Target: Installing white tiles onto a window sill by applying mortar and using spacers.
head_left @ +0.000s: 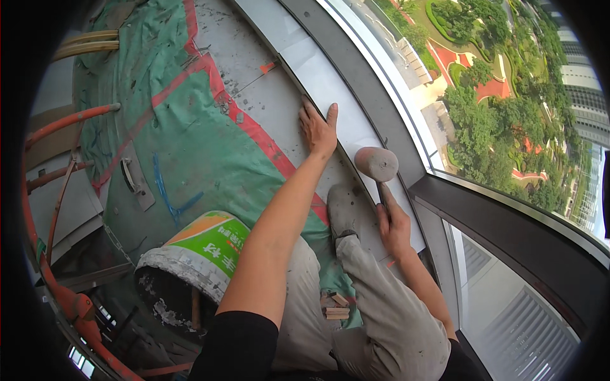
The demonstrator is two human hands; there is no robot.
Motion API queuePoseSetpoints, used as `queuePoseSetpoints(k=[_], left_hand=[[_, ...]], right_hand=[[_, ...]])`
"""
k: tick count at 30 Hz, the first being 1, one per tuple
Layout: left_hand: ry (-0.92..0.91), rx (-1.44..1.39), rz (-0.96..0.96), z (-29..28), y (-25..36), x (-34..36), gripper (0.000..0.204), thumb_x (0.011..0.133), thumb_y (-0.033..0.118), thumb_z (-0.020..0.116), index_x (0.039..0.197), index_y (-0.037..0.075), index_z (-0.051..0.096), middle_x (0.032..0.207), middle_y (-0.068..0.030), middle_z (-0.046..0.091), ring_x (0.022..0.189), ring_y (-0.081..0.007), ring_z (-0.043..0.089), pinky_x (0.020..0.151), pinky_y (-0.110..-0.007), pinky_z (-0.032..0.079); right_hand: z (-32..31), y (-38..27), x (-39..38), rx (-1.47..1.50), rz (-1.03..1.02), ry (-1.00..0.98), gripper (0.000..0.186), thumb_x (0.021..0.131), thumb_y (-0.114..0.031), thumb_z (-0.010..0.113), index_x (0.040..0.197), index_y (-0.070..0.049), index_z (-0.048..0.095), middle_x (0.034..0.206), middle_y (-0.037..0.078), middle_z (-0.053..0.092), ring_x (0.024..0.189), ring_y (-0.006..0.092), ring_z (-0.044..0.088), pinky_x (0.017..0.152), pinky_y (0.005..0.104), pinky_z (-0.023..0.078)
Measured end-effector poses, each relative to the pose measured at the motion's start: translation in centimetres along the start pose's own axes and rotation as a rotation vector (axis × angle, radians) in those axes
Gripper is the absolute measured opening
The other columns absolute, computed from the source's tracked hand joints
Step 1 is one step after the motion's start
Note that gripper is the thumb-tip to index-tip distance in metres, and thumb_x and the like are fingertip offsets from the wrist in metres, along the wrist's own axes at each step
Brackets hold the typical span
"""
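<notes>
My left hand [321, 130] rests at the inner edge of a pale tile strip [346, 108] along the window, thumb apart on its top and fingers over the edge, partly out of sight. My right hand [394, 225] grips the handle of a mallet [376, 164] with a greyish-pink head, which is over the same strip, just below my left hand; whether it touches cannot be told. Along the inner side of the strip runs a pale, dusty lower surface [270, 101] with grit and a small orange piece [267, 67] on it. My shoe [343, 209] is beside the strip.
Green sheeting [168, 127] with red tape covers the left. A tipped plastic bucket [216, 241] lies by my leg, a trowel [136, 181] and small wood blocks [337, 313] nearby. Orange metal tubing [70, 127] stands at far left; a window frame [483, 222] and high drop outside are right.
</notes>
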State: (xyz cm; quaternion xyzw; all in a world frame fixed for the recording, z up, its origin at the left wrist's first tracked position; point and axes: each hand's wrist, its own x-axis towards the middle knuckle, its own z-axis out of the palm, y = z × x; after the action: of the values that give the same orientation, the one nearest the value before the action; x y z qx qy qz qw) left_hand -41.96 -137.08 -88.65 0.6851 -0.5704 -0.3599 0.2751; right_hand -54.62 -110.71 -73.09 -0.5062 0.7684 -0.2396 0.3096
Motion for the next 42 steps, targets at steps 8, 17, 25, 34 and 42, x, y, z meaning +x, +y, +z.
queuePoseSetpoints(k=[8, 17, 25, 34, 42], left_hand=[[0.044, -0.032, 0.089, 0.2, -1.7, 0.4, 0.108, 0.107, 0.074, 0.062, 0.178, 0.002, 0.023, 0.161, -0.0333, 0.045, 0.145, -0.0543, 0.049, 0.127, -0.061, 0.038], [0.006, -0.069, 0.060, -0.9, -0.8, 1.1, 0.108, 0.107, 0.068, 0.065, 0.180, 0.003, 0.018, 0.168, -0.0337, 0.040, 0.151, -0.0543, 0.046, 0.129, -0.059, 0.036], [0.079, -0.116, -0.051, -0.1, 1.1, 3.2, 0.120, 0.103, 0.069, 0.071, 0.178, -0.005, 0.014, 0.173, -0.0353, 0.035, 0.160, -0.0515, 0.038, 0.135, -0.058, 0.029], [0.064, -0.159, 0.017, -0.3, 0.2, 3.4, 0.118, 0.104, 0.069, 0.070, 0.178, -0.004, 0.015, 0.172, -0.0350, 0.036, 0.158, -0.0533, 0.040, 0.133, -0.060, 0.031], [0.062, -0.180, 0.029, -0.4, -0.2, 3.2, 0.109, 0.109, 0.063, 0.066, 0.180, 0.000, 0.013, 0.174, -0.0366, 0.033, 0.159, -0.0553, 0.038, 0.133, -0.061, 0.029]], right_hand=[[1.4, 1.0, 0.7, -0.002, -0.019, -0.026, 0.059, 0.109, -0.004, 0.069, 0.167, -0.013, 0.058, 0.123, 0.027, 0.079, 0.103, 0.0416, 0.080, 0.091, 0.0449, 0.062], [1.5, 0.1, 1.8, 0.023, 0.037, -0.027, 0.058, 0.110, -0.006, 0.067, 0.168, -0.011, 0.058, 0.130, 0.028, 0.078, 0.102, 0.0363, 0.081, 0.094, 0.0419, 0.061], [1.7, -1.6, 2.5, 0.097, 0.076, -0.041, 0.058, 0.111, -0.007, 0.067, 0.167, -0.013, 0.059, 0.134, 0.026, 0.078, 0.103, 0.0386, 0.081, 0.095, 0.0421, 0.062], [2.2, -2.7, 5.3, 0.028, 0.034, -0.055, 0.058, 0.110, -0.006, 0.068, 0.167, -0.014, 0.059, 0.129, 0.025, 0.080, 0.102, 0.0376, 0.082, 0.094, 0.0436, 0.062], [1.7, -4.3, 7.2, 0.070, 0.090, -0.097, 0.058, 0.113, -0.012, 0.067, 0.169, -0.015, 0.057, 0.099, 0.021, 0.079, 0.076, 0.0248, 0.073, 0.082, 0.0392, 0.060]])
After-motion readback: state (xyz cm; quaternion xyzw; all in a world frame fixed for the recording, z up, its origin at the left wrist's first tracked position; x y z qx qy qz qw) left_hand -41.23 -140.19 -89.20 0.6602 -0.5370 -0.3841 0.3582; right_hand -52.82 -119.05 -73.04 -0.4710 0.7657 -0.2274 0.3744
